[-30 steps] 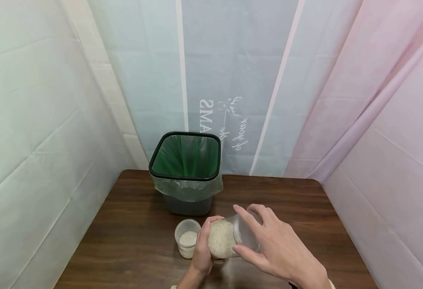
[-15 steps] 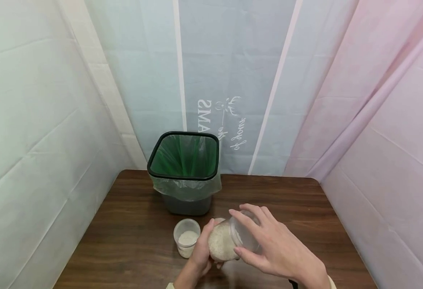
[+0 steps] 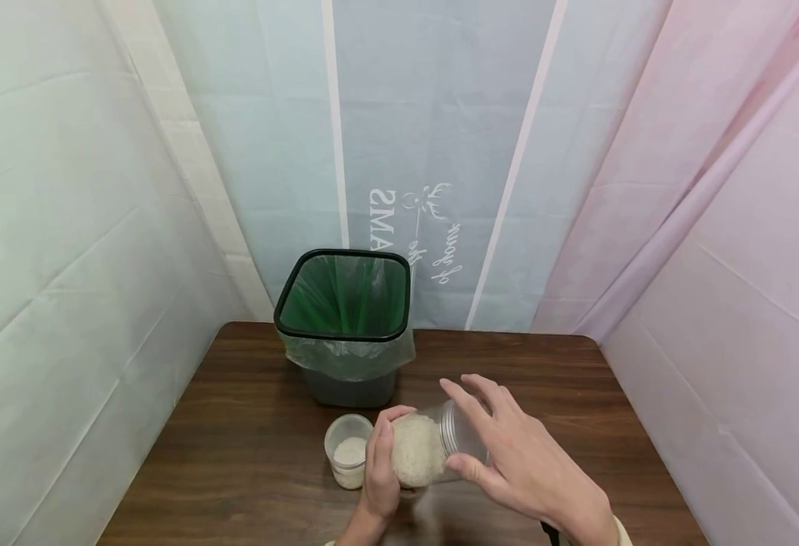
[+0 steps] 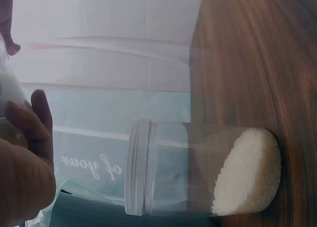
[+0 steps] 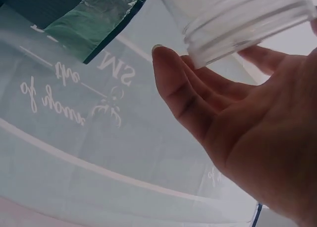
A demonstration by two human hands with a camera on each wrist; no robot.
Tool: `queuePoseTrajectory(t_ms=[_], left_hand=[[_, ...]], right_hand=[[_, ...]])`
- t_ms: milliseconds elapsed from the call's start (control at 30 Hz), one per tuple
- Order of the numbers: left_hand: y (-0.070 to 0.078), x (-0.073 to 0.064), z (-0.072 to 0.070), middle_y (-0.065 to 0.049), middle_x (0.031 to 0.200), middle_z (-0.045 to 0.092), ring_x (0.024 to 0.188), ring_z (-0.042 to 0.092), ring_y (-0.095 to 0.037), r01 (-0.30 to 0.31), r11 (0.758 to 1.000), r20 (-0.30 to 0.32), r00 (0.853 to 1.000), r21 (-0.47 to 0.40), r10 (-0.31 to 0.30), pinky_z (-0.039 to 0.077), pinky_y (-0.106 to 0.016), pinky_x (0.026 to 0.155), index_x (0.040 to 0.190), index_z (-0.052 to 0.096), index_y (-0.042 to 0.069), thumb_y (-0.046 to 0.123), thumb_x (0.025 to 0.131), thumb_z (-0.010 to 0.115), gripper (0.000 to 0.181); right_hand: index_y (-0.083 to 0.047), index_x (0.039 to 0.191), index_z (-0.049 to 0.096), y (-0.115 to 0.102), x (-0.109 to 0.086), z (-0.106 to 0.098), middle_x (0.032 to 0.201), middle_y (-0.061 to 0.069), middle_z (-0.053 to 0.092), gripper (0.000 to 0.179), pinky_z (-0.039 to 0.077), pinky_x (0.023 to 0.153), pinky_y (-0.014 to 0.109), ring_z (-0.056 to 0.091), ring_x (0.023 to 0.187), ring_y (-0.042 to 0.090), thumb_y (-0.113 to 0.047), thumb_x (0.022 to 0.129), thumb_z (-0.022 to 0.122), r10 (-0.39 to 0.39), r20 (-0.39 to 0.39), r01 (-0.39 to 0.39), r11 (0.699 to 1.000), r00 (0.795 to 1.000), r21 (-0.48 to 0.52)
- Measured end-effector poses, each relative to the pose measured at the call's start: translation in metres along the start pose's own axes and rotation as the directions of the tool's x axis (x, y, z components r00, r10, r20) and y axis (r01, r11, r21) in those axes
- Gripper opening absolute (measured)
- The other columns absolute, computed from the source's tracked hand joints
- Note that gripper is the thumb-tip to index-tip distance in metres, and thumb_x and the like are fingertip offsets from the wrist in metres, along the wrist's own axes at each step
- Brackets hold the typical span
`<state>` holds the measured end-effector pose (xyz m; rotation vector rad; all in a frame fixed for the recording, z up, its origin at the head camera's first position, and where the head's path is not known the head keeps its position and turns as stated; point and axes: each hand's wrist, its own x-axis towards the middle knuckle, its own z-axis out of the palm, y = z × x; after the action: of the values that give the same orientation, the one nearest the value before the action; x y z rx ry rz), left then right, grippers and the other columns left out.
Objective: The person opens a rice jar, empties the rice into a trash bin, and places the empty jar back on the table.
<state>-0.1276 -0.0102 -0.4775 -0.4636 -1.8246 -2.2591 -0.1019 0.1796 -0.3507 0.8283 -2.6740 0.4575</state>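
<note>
R hand (image 3: 525,455) slightly fwd, L hand's (image 3: 382,476) grip on jar (image 3: 418,451) adj.

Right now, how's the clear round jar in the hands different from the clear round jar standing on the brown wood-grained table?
The held clear round jar is tipped well over; the standing clear round jar is upright.
The left hand grips the held jar, while the standing jar rests on the brown wood-grained table.
Both are see-through, with ridged necks and pale grains inside.
</note>
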Motion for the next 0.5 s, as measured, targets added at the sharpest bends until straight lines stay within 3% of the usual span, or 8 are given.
queuePoseTrajectory(t_ms=[67, 167, 300, 500], left_hand=[[-0.001, -0.0011, 0.0012, -0.022, 0.113, 0.061, 0.102, 0.06, -0.011, -0.028, 1.0, -0.028, 0.999, 0.013, 0.028, 0.05, -0.027, 0.089, 0.121, 0.056, -0.001, 0.016, 0.106, 0.016, 0.045], [-0.0014, -0.0015, 0.0023, -0.021, 0.113, 0.06, 0.102, 0.059, -0.012, -0.042, 0.999, -0.05, 0.998, 0.023, 0.043, 0.049, -0.027, 0.089, 0.12, 0.056, -0.001, 0.016, 0.106, 0.017, 0.045], [-0.0007, -0.0002, 0.0027, -0.021, 0.114, 0.061, 0.103, 0.059, -0.012, -0.015, 1.0, -0.031, 0.999, 0.007, 0.015, 0.049, -0.026, 0.09, 0.12, 0.057, -0.001, 0.017, 0.107, 0.016, 0.046], [0.0013, -0.0006, 0.0016, -0.02, 0.114, 0.061, 0.102, 0.06, -0.011, 0.1, 0.993, 0.023, 0.995, -0.056, -0.099, 0.051, -0.026, 0.089, 0.121, 0.056, -0.002, 0.024, 0.108, 0.014, 0.051]], right_hand=[[-0.031, 0.153, 0.03, -0.0009, -0.0013, 0.0, 0.136, 0.005, 0.048, 0.08, 0.046, 0.058, 0.021, 0.054, 0.081, 0.0, -0.048, 0.086, 0.071, 0.026, -0.008, -0.026, 1.0, 1.0, 0.01], [-0.031, 0.151, 0.035, -0.002, -0.002, -0.0004, 0.13, 0.001, 0.051, 0.076, 0.047, 0.059, 0.021, 0.052, 0.08, -0.002, -0.049, 0.087, 0.07, 0.046, -0.02, -0.046, 0.999, 0.999, 0.004], [-0.028, 0.147, 0.043, -0.0013, -0.0027, -0.0016, 0.128, -0.002, 0.053, 0.068, 0.053, 0.071, 0.026, 0.056, 0.099, 0.006, -0.05, 0.088, 0.068, 0.024, -0.042, -0.025, 0.999, 0.999, -0.021], [-0.028, 0.146, 0.043, 0.0012, -0.0052, -0.0038, 0.139, 0.0, 0.048, 0.064, 0.054, 0.08, 0.028, 0.053, 0.115, 0.012, -0.047, 0.09, 0.068, -0.072, -0.03, 0.072, 0.997, 0.997, 0.022]])
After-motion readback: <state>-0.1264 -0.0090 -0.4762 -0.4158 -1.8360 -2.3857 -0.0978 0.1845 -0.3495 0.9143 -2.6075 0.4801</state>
